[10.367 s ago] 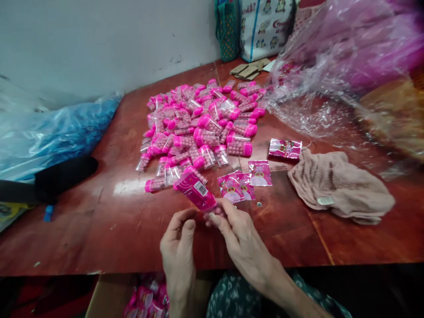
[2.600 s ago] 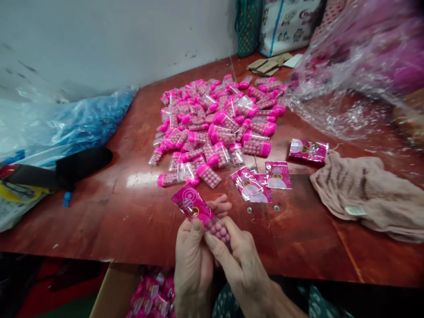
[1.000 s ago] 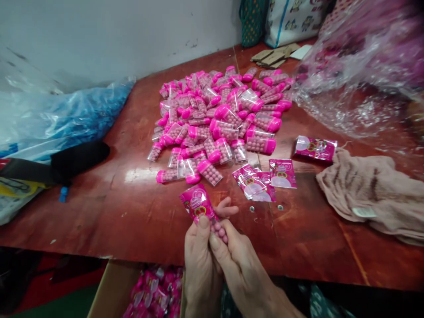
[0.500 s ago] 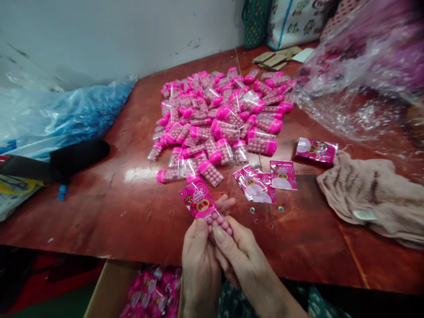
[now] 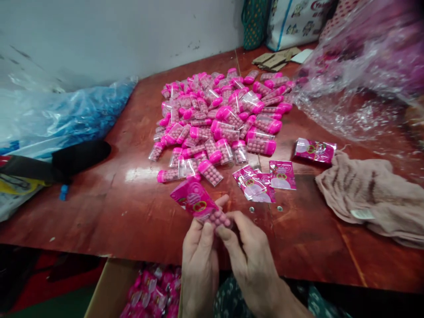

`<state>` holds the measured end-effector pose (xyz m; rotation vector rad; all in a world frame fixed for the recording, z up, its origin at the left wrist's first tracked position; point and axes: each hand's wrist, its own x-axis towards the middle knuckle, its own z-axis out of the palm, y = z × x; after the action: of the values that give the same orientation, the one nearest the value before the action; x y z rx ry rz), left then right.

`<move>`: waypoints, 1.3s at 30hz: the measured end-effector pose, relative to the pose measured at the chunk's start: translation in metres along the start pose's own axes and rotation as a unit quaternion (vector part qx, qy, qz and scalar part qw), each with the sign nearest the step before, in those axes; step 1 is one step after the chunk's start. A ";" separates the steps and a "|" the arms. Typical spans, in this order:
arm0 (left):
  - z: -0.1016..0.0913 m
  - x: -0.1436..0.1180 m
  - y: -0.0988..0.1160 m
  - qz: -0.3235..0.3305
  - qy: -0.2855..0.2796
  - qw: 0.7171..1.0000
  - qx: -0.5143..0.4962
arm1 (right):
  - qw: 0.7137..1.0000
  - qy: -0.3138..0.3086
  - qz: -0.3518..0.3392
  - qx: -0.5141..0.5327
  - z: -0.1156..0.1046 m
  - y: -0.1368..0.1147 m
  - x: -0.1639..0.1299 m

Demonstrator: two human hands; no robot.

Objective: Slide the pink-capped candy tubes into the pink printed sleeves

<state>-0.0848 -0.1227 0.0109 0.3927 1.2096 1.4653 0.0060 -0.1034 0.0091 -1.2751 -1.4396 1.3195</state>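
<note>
Centrally, a worn reddish-brown wooden table fills most of the frame, glossy in patches and scratched, with a white wall behind it across the upper left. At lower centre, the left hand and right hand meet over the near table edge, fingers pinched closed on a pink candy packet held just above the surface, tilted toward the upper left. Beyond it, in the middle of the frame, lies a heap of clear vials with pink caps. Just right of the hands lie loose pink wrappers, and another wrapped packet rests near a crumpled beige cloth at right. Crinkled clear plastic sheeting covers the upper right. A blue plastic bag and a black object sit at left. Printed bags stand against the wall at top. Below the table edge, a cardboard box holds more pink packets.
</note>
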 end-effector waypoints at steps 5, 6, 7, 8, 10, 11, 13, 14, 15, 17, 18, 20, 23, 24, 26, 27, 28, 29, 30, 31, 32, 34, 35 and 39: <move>-0.003 0.000 -0.004 -0.035 -0.020 0.997 0.071 | 0.997 0.053 -0.057 0.003 -0.014 0.000 0.012; -0.002 0.000 -0.006 -0.052 -0.031 0.996 0.071 | 0.998 0.022 -0.024 0.048 -0.015 0.001 0.013; 0.000 0.000 -0.008 -0.062 -0.041 0.995 0.067 | 0.995 -0.002 0.017 0.099 -0.016 0.002 0.015; 0.003 0.001 -0.010 -0.065 -0.049 0.995 0.062 | 0.986 -0.015 0.059 0.153 -0.016 0.004 0.016; 0.008 0.000 -0.012 -0.060 -0.055 0.995 0.060 | 0.960 -0.018 0.122 0.252 -0.014 0.008 0.017; 0.011 0.000 -0.013 -0.051 -0.049 0.996 0.063 | 0.947 -0.016 0.137 0.289 -0.012 0.010 0.016; 0.015 -0.002 -0.014 -0.032 -0.022 0.997 0.073 | 0.934 -0.008 0.148 0.325 -0.005 0.014 0.015; 0.016 -0.004 -0.014 -0.024 -0.001 0.997 0.077 | 0.935 -0.001 0.148 0.323 -0.002 0.016 0.014; 0.018 -0.005 -0.014 -0.018 0.022 0.996 0.080 | 0.938 0.009 0.147 0.313 0.002 0.018 0.013; 0.019 -0.008 -0.013 -0.013 0.062 0.994 0.088 | 0.945 0.018 0.146 0.292 0.009 0.019 0.011; 0.019 -0.008 -0.012 -0.010 0.074 0.993 0.095 | 0.947 0.018 0.145 0.286 0.011 0.019 0.010; 0.019 -0.008 -0.011 -0.002 0.081 0.989 0.121 | 0.943 0.011 0.146 0.298 0.012 0.018 0.010; 0.018 -0.006 -0.012 0.024 0.065 0.979 0.190 | 0.912 -0.006 0.162 0.377 0.007 0.016 0.014; 0.018 -0.005 -0.012 0.036 0.055 0.974 0.219 | 0.897 -0.011 0.170 0.409 0.004 0.015 0.016; 0.019 -0.006 -0.014 0.060 0.036 0.959 0.276 | 0.870 -0.016 0.187 0.456 0.000 0.014 0.019; 0.020 -0.006 -0.015 0.072 0.031 0.950 0.303 | 0.862 -0.013 0.194 0.469 -0.002 0.014 0.020; 0.021 -0.008 -0.016 0.082 0.028 0.941 0.327 | 0.857 -0.010 0.201 0.475 -0.003 0.014 0.020; 0.022 -0.009 -0.016 0.090 0.028 0.933 0.347 | 0.856 -0.008 0.207 0.474 -0.003 0.014 0.019; 0.022 -0.011 -0.017 0.096 0.031 0.925 0.365 | 0.858 -0.007 0.212 0.468 -0.003 0.013 0.019; 0.022 -0.013 -0.017 0.101 0.035 0.919 0.380 | 0.863 -0.003 0.216 0.457 -0.003 0.013 0.017; 0.022 -0.014 -0.017 0.108 0.039 0.913 0.391 | 0.870 0.004 0.218 0.442 -0.002 0.012 0.016; 0.020 -0.016 -0.016 0.131 0.049 0.905 0.401 | 0.892 0.025 0.212 0.397 0.000 0.008 0.013; 0.020 -0.017 -0.016 0.144 0.054 0.903 0.401 | 0.904 0.035 0.206 0.372 0.002 0.006 0.012; 0.019 -0.015 -0.015 0.169 0.063 0.909 0.376 | 0.923 0.047 0.193 0.329 0.005 0.004 0.011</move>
<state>-0.0576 -0.1295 0.0115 1.0847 1.8698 1.2634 0.0000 -0.0937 0.0040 -1.1541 -0.5848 1.7737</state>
